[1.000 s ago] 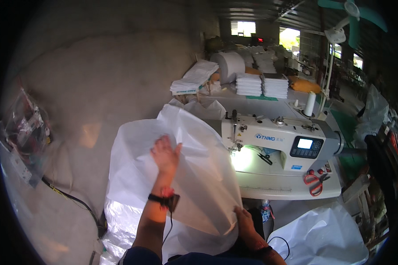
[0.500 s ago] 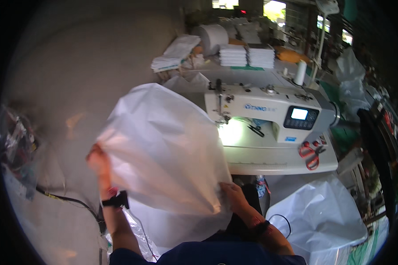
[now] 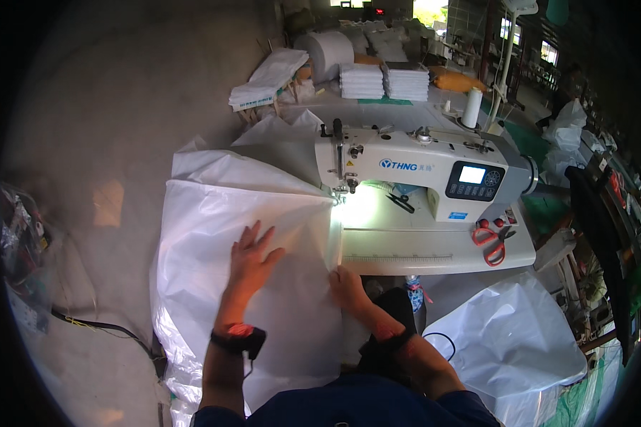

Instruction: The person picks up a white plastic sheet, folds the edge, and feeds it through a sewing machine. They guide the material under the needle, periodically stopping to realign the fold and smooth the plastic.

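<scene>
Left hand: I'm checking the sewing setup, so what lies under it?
The left hand lies flat on the white bag. Whatever is beneath the bag is covered.

sewing table [image 3: 434,252] – white sack [image 3: 249,213], red scissors [image 3: 493,238]

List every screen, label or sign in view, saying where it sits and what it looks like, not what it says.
Control panel screen: on the front of the white sewing machine, right part; small pale glowing rectangle in a dark panel with buttons below.
Logo lettering: on the machine's arm, left of the panel; blue.
Small sticker: below the panel; blue rectangle.
Red display: far background, top; tiny glowing spot.
</scene>
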Available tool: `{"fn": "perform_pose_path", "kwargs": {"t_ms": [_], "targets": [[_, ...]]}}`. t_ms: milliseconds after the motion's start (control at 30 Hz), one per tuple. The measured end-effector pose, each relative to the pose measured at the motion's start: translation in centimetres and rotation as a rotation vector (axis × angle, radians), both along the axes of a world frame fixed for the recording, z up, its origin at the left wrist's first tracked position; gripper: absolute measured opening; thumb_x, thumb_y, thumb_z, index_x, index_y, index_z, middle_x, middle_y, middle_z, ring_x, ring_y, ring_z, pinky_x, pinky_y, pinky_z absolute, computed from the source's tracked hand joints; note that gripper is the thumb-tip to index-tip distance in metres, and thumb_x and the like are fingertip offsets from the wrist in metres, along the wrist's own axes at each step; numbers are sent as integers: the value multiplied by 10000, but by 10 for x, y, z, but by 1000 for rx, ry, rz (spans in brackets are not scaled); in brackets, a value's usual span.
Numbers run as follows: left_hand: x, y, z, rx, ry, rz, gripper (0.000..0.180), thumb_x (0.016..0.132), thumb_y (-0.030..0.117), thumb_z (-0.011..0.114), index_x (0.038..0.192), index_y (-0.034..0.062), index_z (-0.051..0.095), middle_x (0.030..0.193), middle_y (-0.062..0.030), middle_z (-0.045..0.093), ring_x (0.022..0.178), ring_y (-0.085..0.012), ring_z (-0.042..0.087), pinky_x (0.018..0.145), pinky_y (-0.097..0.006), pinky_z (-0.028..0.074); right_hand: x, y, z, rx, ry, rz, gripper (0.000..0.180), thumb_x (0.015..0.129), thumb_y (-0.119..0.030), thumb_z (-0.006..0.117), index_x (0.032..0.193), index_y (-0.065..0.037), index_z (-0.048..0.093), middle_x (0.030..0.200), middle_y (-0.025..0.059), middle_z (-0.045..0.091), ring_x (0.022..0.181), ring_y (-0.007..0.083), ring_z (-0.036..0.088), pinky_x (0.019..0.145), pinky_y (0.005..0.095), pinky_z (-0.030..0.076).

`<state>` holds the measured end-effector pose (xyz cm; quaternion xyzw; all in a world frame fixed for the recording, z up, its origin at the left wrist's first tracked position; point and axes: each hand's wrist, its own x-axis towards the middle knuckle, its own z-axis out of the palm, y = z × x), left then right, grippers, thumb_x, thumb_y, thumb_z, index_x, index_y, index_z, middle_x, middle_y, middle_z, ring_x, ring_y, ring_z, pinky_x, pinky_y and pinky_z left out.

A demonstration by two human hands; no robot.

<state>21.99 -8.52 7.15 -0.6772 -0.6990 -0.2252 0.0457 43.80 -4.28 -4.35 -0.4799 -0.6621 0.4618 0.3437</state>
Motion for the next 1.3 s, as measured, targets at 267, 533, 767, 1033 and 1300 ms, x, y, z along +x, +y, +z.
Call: {"fn": "perform_pose_path", "kwargs": {"t_ms": [267,533,767,1033,1300], "targets": [[-22,26,-50,-183,84,196,509,834,483,554,1275,233,511,1414,-46,362,1324,-325,275,1005,-653,154,45,-25,-12,-731,343,41,245,900,-222,482,949,-5,585,875,142,627,810,221,632,613,294,509],[-67,79,-45,-285,160,140,529,850,520,479,1323,286,451,1448,-12,318,1362,-250,224,1051,-611,78,-31,-38,-56,-428,346,595,437,900,-352,521,1203,-36,516,1121,93,570,1010,187,550,826,326,474],[-108,130,-45,-288,247,-7,519,863,517,454,1323,278,443,1451,-17,307,1364,-246,219,1036,-629,133,-74,-99,-42,-294,354,975,446,896,-352,527,1213,-38,516,1149,96,565,1036,180,536,862,332,454],[19,34,9,-142,84,-139,454,809,420,591,1071,49,594,1057,-119,579,999,-321,540,828,-475,428,-45,-68,5,-561,455,484,395,921,-267,503,1231,-25,479,1203,89,501,1090,169,482,950,290,385],[68,-19,-56,-172,198,11,255,772,193,596,971,35,571,958,-164,574,890,-320,563,752,-433,462,-31,-71,-148,74,237,233,278,938,-184,424,1160,-23,473,1030,90,546,961,158,530,792,302,467]]}}
